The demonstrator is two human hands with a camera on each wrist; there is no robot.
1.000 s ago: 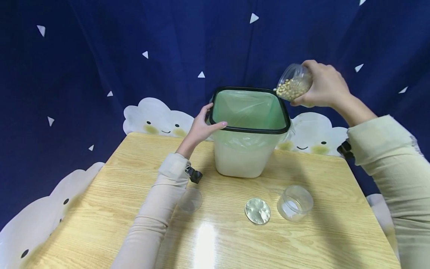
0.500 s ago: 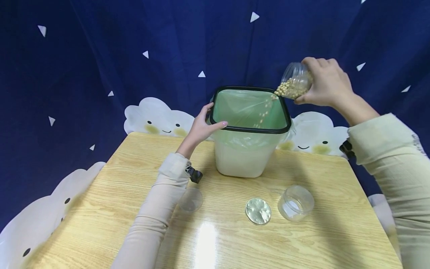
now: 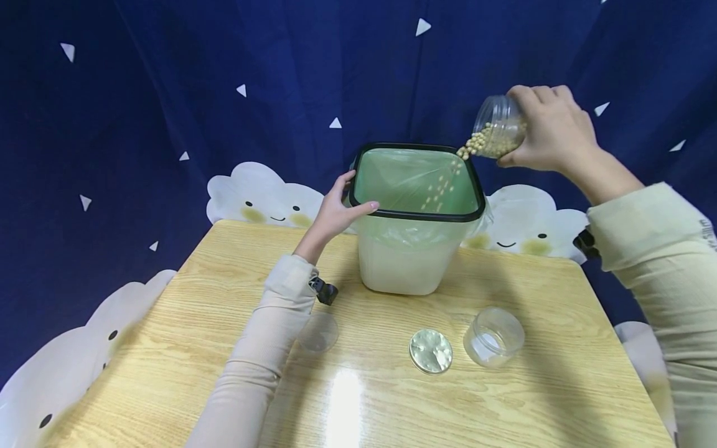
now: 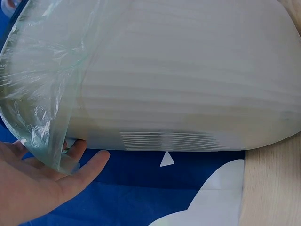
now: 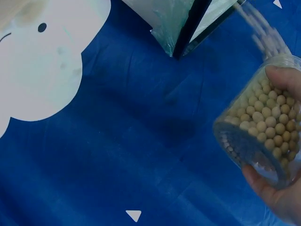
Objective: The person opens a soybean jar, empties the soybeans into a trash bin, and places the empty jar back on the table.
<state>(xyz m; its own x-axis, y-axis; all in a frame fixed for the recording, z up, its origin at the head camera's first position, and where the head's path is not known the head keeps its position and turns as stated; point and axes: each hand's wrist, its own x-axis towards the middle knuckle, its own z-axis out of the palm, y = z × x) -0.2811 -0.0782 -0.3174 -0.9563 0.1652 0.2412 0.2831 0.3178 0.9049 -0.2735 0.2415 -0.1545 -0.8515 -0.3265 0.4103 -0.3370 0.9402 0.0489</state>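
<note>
A white trash bin [image 3: 400,267] with a black rim stands on the table, lined with a thin green plastic bag [image 3: 392,177]. My left hand [image 3: 336,214] grips its left rim, thumb over the front edge; in the left wrist view the fingers [image 4: 91,165] lie by the bag's overhang. Above the bin's right side, my right hand [image 3: 554,130] holds a clear jar [image 3: 495,112] tipped sideways, mouth toward the bin. Soybeans [image 3: 478,142] stream from it into the bin. Many soybeans [image 5: 268,117] still fill the jar in the right wrist view.
An open clear jar [image 3: 493,339], a round silvery lid [image 3: 431,351] and a transparent disc [image 3: 319,333] lie on the wooden table [image 3: 224,311] before the bin. Behind it hangs a dark blue curtain [image 3: 280,81] with white clouds and triangles.
Beans have begun pouring from the jar into the bin. My right hand has risen slightly and moved right, tilting the jar further. The left hand and bin have stayed put.
</note>
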